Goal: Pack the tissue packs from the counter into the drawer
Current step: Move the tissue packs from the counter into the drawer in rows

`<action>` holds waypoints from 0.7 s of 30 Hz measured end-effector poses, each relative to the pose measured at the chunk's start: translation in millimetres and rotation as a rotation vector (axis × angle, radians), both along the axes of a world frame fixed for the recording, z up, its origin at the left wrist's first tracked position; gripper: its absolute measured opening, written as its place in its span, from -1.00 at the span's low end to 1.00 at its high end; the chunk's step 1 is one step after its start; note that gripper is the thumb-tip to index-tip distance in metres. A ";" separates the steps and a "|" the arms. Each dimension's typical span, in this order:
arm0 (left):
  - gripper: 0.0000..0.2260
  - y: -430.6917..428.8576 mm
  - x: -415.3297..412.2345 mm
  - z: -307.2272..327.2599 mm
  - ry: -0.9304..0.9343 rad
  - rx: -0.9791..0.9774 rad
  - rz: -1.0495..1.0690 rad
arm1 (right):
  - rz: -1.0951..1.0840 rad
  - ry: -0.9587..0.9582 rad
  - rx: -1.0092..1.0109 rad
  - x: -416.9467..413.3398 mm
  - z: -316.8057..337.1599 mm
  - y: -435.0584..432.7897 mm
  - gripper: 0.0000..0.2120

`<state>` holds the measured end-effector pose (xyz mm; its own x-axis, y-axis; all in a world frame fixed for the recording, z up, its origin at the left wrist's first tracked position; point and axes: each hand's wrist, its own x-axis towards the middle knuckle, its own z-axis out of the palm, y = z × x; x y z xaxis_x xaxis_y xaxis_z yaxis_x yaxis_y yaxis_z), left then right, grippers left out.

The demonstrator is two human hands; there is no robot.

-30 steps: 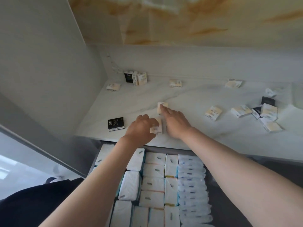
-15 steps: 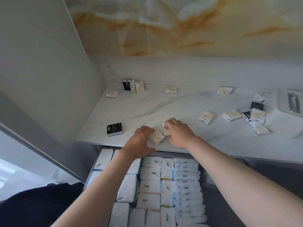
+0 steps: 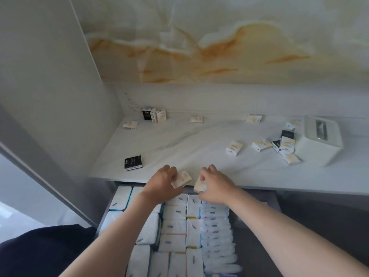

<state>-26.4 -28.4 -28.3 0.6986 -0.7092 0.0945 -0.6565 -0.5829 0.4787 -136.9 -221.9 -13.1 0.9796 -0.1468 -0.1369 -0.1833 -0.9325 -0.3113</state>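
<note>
At the front edge of the surface (image 3: 179,148), above the open drawer (image 3: 256,226), the left hand (image 3: 161,183) grips a cream pack (image 3: 182,179) and the right hand (image 3: 214,185) grips a second pack (image 3: 200,185). Each is best lowered flat into the drawer's bare right side, not onto the filled rows (image 3: 175,226).

This looks like a home, at a built-in storage niche. A white marble-look tabletop (image 3: 189,140) runs across the middle of the frame. Behind it, in the upper half, is a glossy stone panel (image 3: 219,47) with amber veins, and a plain grey cabinet side (image 3: 50,76) closes it at the left. Small tissue packs (image 3: 234,148) lie scattered on the tabletop, and a white tissue box (image 3: 317,142) stands at the right. The open drawer (image 3: 253,226) at the bottom centre holds rows of soft tissue bundles (image 3: 173,226).
</note>
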 end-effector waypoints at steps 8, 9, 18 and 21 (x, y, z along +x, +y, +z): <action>-0.69 27.8 -40.7 -14.4 -0.076 0.509 0.002 | 0.256 0.148 -0.005 -15.8 -31.7 29.9 -0.72; -0.66 26.2 -45.1 -19.4 -0.107 0.566 0.005 | 0.229 0.150 0.011 -16.6 -38.6 31.9 -0.74; -0.44 15.4 -39.1 -51.1 -0.202 0.709 -0.053 | 0.083 0.086 0.149 -7.5 -79.9 36.9 -0.74; -0.57 22.3 -30.6 -55.4 -0.214 0.500 -0.192 | 0.098 0.084 0.164 1.4 -86.6 35.7 -0.72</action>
<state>-57.0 -6.0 -83.7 0.5549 -0.8164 -0.1597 -0.8250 -0.5647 0.0203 -135.5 -186.2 -99.7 0.9722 -0.0205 -0.2331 -0.1261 -0.8849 -0.4483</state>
